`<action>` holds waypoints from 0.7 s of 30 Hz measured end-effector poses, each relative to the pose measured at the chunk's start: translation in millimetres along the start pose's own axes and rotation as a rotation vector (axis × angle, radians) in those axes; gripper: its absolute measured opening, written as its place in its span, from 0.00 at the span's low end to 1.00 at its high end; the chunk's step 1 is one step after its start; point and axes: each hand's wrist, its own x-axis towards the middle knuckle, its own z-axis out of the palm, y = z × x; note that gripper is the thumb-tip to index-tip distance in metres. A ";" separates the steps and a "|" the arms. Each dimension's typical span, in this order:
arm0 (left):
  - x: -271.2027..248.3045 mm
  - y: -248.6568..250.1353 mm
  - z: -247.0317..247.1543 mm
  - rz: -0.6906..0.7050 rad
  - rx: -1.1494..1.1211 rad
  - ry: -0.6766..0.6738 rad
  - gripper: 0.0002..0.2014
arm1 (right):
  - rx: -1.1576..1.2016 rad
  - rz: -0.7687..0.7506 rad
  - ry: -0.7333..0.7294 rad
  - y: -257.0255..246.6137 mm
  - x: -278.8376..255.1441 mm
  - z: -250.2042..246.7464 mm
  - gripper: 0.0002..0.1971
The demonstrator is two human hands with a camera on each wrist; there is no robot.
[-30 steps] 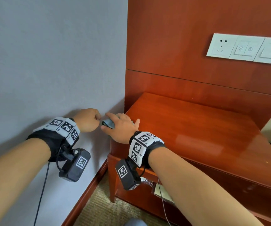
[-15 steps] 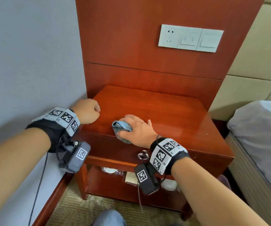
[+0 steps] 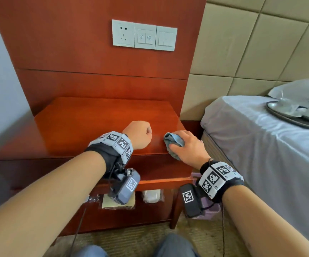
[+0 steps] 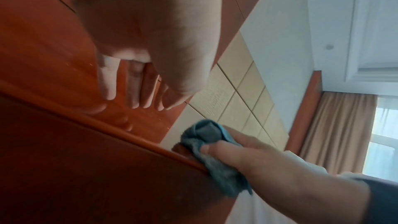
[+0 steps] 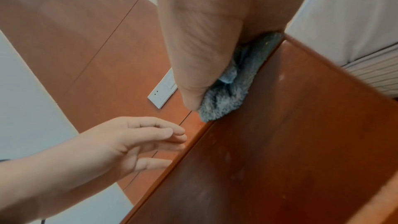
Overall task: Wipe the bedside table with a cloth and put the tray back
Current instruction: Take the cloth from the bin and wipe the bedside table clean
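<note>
Crumpled fluffy cloth (image 3: 174, 143) moved right; glossy table (image 3: 94, 123).

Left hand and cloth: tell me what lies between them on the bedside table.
Nothing: only bare glossy wood of the bedside table separates the left hand from the blue cloth held by the right hand. The head view shows it.

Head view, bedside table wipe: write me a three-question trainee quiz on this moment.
1. True or false: the tray stands on the bedside table.
2. The cloth is at the tabletop's: A) back left corner, B) front right corner, C) centre.
3. Fill in: the cloth is held by the ____ hand.

Key: 1 false, it lies on the bed; 2 B; 3 right, the right hand.
</note>
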 end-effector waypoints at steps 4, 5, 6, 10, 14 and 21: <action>5.5 26.7 23.1 0.123 -0.007 -0.032 0.18 | 0.018 0.033 0.073 5.4 5.8 -10.1 0.21; 5.3 32.6 25.0 0.144 -0.024 -0.033 0.20 | 0.040 0.049 0.123 3.6 8.1 -14.2 0.21; 5.8 37.3 25.3 0.161 -0.063 -0.016 0.22 | 0.084 0.073 0.178 -0.5 10.2 -20.0 0.20; 6.6 44.6 2.2 0.104 -0.293 0.081 0.28 | 0.415 0.132 0.255 -35.2 25.8 -43.8 0.20; 4.6 31.0 -33.1 -0.096 -0.789 0.022 0.22 | 0.946 0.192 0.032 -80.0 44.7 -44.7 0.21; -21.5 -51.7 -86.9 -0.426 -0.770 0.142 0.07 | 0.493 -0.010 -0.111 -120.5 71.9 15.8 0.21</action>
